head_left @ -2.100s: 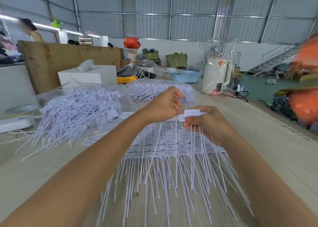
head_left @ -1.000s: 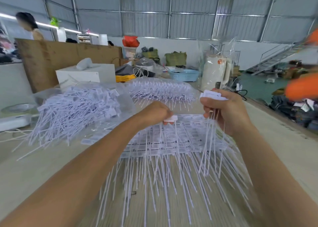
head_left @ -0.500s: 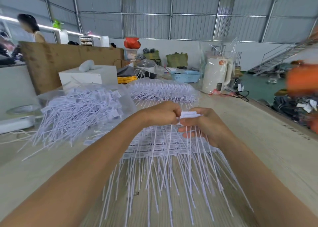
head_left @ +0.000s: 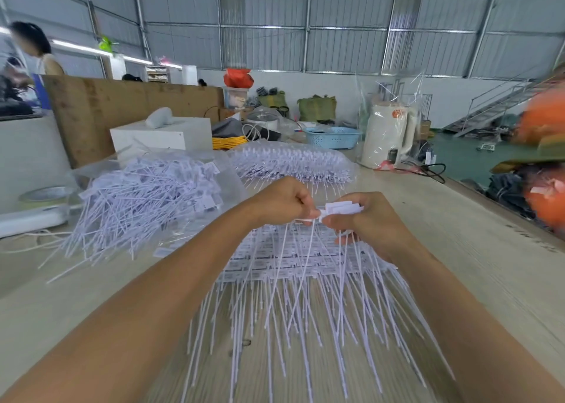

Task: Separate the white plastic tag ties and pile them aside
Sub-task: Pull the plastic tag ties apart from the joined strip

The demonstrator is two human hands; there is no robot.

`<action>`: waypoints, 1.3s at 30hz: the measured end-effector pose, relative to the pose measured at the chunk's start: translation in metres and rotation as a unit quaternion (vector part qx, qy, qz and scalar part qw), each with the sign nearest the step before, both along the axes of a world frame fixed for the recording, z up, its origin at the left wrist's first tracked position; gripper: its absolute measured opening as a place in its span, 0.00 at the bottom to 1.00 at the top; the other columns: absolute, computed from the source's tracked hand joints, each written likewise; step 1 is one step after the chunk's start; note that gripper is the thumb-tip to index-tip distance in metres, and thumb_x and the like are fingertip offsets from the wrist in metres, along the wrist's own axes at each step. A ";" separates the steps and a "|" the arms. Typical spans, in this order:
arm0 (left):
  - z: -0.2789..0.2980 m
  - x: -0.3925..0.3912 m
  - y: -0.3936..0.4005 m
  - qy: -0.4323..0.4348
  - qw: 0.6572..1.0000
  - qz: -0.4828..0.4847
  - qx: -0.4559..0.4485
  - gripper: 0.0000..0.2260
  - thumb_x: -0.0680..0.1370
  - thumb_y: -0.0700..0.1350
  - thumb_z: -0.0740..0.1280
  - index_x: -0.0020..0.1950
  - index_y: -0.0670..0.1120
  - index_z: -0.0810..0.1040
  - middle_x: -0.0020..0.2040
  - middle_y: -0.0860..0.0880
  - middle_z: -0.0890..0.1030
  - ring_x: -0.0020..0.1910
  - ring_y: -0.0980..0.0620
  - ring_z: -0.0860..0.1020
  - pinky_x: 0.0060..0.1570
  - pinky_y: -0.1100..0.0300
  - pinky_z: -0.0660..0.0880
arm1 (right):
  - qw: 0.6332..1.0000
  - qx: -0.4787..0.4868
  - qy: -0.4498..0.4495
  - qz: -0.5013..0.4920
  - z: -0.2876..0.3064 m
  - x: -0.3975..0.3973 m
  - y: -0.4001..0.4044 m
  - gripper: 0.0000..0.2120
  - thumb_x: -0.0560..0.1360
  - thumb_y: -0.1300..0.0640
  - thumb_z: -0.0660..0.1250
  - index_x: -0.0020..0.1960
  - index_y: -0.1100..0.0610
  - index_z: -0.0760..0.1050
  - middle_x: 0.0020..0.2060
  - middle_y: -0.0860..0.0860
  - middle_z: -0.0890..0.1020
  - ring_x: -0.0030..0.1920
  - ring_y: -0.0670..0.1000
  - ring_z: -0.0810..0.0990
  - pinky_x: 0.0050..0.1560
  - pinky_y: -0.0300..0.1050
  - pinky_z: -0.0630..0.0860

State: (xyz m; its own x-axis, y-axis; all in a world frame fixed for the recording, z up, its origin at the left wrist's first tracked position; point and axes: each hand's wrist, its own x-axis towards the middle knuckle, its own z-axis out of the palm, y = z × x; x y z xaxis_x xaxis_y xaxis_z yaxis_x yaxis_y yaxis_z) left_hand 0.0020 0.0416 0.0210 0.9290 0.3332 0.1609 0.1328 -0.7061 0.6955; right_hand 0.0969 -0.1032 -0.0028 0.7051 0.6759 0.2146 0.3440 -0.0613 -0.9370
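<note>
Both hands are closed on tag ties above the middle of the wooden table (head_left: 458, 249). Right hand (head_left: 371, 222): fingers curled round a small bundle of separated ties (head_left: 342, 208), with the flat white tag heads fanned out above the thumb and the thin tails hanging below the fist. Left hand (head_left: 279, 202): fingers curled, thumb and fingertips pinching a single tie (head_left: 305, 219) right against the right hand's bundle; the two hands meet at this point. Whether that tie is already free of the sheet cannot be judged, as the fingers hide the joint.

Directly beneath the hands lies the sheet of joined ties (head_left: 290, 262), flat on the table, its rows of tag heads on the far side and its long tails spread toward the viewer.

A loose pile of separated ties (head_left: 143, 201) sits to the left of the hands, resting partly on clear plastic wrap. A further bagged batch of ties (head_left: 290, 161) lies beyond the hands, well apart from them.

At the far end of the table stand a white box (head_left: 162, 136), a blue basket (head_left: 331, 136) and a white kettle in plastic wrap (head_left: 388, 133). Another person (head_left: 33, 60) stands at far left, behind a board.
</note>
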 end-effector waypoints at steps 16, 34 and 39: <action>0.009 0.011 -0.003 0.018 0.984 0.057 -0.171 0.08 0.76 0.36 0.65 0.38 0.36 0.79 0.22 0.48 0.74 0.22 0.53 0.67 0.25 0.61 0.58 | 0.935 0.083 -0.339 -0.057 0.007 -0.010 -0.005 0.06 0.66 0.69 0.73 0.39 0.61 0.81 0.34 0.51 0.79 0.33 0.50 0.76 0.35 0.45 0.75; -0.017 0.014 0.008 0.017 0.995 0.079 -0.051 0.09 0.76 0.40 0.69 0.36 0.42 0.81 0.40 0.43 0.82 0.46 0.48 0.81 0.48 0.58 0.76 | 0.924 0.279 0.253 0.070 0.022 0.012 -0.021 0.11 0.67 0.67 0.68 0.49 0.63 0.75 0.30 0.50 0.77 0.25 0.45 0.75 0.28 0.35 0.73; -0.030 0.015 0.010 0.020 0.995 0.087 -0.041 0.06 0.76 0.40 0.69 0.41 0.39 0.83 0.48 0.38 0.83 0.51 0.45 0.81 0.50 0.57 0.76 | 0.929 0.227 0.284 0.074 0.015 0.018 -0.014 0.15 0.72 0.67 0.67 0.58 0.64 0.70 0.27 0.49 0.79 0.24 0.45 0.76 0.29 0.36 0.75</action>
State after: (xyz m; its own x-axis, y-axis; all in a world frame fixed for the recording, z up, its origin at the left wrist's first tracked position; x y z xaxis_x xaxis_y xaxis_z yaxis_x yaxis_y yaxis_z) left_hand 0.0168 0.0520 -0.0085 0.8609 0.5008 0.0898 0.2779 -0.6106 0.7416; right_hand 0.1153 -0.1167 0.0124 0.6988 0.7048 0.1220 -0.2411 0.3927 -0.8875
